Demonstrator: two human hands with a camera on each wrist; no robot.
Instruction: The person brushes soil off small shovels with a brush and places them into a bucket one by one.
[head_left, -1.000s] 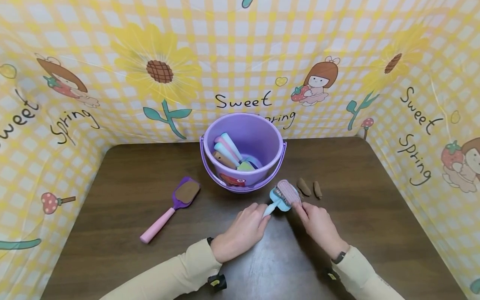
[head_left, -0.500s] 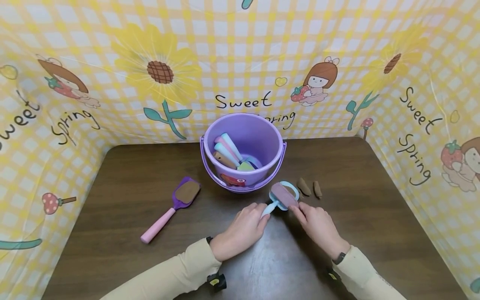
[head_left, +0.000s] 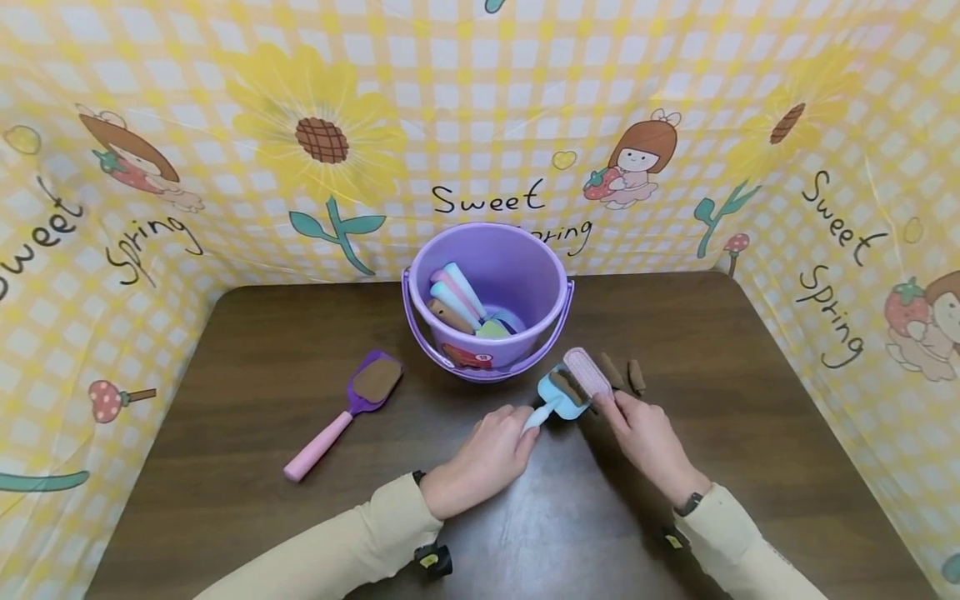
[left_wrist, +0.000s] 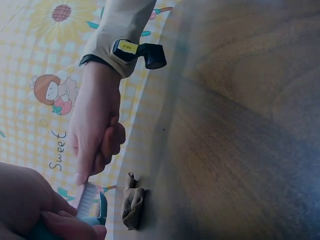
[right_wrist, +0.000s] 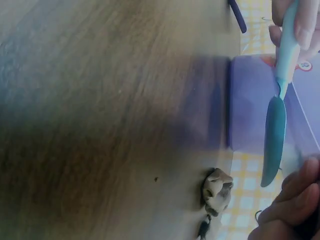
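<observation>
My left hand (head_left: 480, 458) grips the handle of a light blue toy shovel (head_left: 572, 409), whose blade is held in front of the bucket. A brown clay-like piece (head_left: 567, 386) lies on that blade. In my right hand (head_left: 654, 442) is a pale pink brush (head_left: 588, 372), pinched at its near end and held beside the blade's right edge; bristles showed on it earlier. The right wrist view shows the shovel (right_wrist: 275, 135) edge-on. Just beyond the brush, brown crumpled lumps (head_left: 636, 377) rest on the table, one partly hidden by it.
A purple bucket (head_left: 517, 250) with its handle down stands at the back, holding several pastel-handled tools (head_left: 457, 292). To the left lies a purple spatula-like shovel (head_left: 363, 400) with a pink handle and a brown face. Patterned cloth (head_left: 480, 125) walls the dark wooden table (head_left: 247, 350).
Over the shovel blade the brush has turned and then shifted right, uncovering the brown piece on the blade. My right hand moved slightly right with it; my left hand stayed put.
</observation>
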